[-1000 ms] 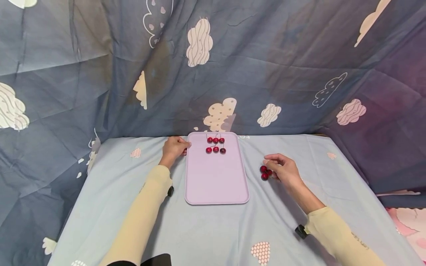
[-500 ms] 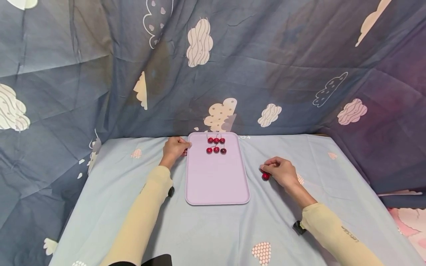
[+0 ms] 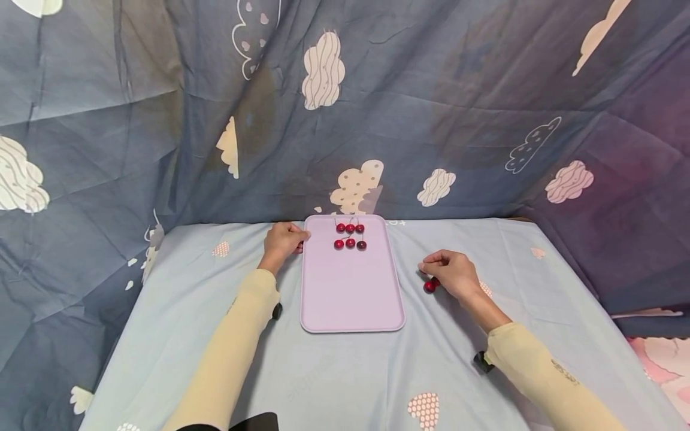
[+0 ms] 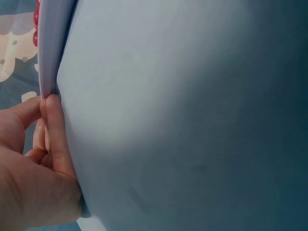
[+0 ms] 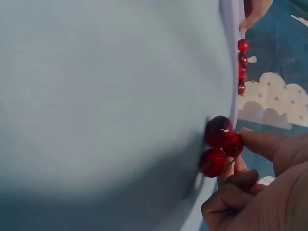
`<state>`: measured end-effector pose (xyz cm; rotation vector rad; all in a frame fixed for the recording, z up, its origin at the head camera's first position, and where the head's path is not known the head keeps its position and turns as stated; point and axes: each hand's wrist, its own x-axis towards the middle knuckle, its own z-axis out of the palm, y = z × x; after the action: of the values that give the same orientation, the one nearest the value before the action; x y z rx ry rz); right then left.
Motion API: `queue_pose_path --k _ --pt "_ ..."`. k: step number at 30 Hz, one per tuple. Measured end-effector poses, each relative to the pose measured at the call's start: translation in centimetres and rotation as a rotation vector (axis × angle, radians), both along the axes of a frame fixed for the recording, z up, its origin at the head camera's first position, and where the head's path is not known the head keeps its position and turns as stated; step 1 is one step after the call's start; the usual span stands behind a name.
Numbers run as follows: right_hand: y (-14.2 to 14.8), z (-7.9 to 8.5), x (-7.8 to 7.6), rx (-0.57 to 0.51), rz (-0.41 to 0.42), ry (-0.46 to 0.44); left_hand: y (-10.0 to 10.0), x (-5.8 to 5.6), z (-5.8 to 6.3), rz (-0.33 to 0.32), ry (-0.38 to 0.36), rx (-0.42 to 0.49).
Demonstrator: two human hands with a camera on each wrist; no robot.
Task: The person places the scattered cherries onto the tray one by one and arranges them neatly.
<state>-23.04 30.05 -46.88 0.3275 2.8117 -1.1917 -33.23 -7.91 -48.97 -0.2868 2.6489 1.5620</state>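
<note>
A pale purple tray [image 3: 350, 293] lies on the cloth, with two rows of red cherries [image 3: 350, 243] near its far edge. My left hand [image 3: 281, 240] pinches the tray's left rim between thumb and fingers; the left wrist view shows the thumb on top of the rim. To the right of the tray, my right hand [image 3: 453, 275] pinches a red cherry [image 5: 234, 145] with green stem, mostly hidden by the fingers in the head view. Two more cherries lie right beside it: a darker one [image 5: 219, 131] and a bright red one [image 5: 213, 162].
A light blue cloth [image 3: 334, 383] with printed hearts covers the table. Behind it hangs a dark blue curtain [image 3: 409, 120] with cloud prints, close to the tray's far edge. A black object [image 3: 253, 422] shows at the bottom edge of the head view.
My right hand has moved a little left, its fingers closing onto one cherry of the loose group. My left hand stays on the tray's rim, and the cherries on the tray have not moved.
</note>
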Motion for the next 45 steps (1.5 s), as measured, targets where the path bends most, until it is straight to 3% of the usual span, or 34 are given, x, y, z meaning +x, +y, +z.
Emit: queue_pose_path --k 9,22,33,36,45 --pt "-4.3 1.6 -1.6 -0.006 0.197 0.099 -0.1 -0.1 -0.2 0.000 -0.006 0.008" --pt "-11.1 1.1 -3.9 -0.100 0.496 0.226 -0.1 0.0 -0.1 -0.011 0.009 -0.011" --pt "-13.8 0.0 -5.8 -0.161 0.617 0.426 -0.2 0.0 -0.2 -0.009 0.017 -0.010" --pt "-14.1 -0.3 -6.0 -0.168 0.648 0.433 -0.2 0.0 -0.2 -0.008 0.013 -0.027" --pt "-14.6 -1.1 -6.1 -0.033 0.654 0.402 -0.3 0.0 -0.1 -0.010 0.018 -0.017"
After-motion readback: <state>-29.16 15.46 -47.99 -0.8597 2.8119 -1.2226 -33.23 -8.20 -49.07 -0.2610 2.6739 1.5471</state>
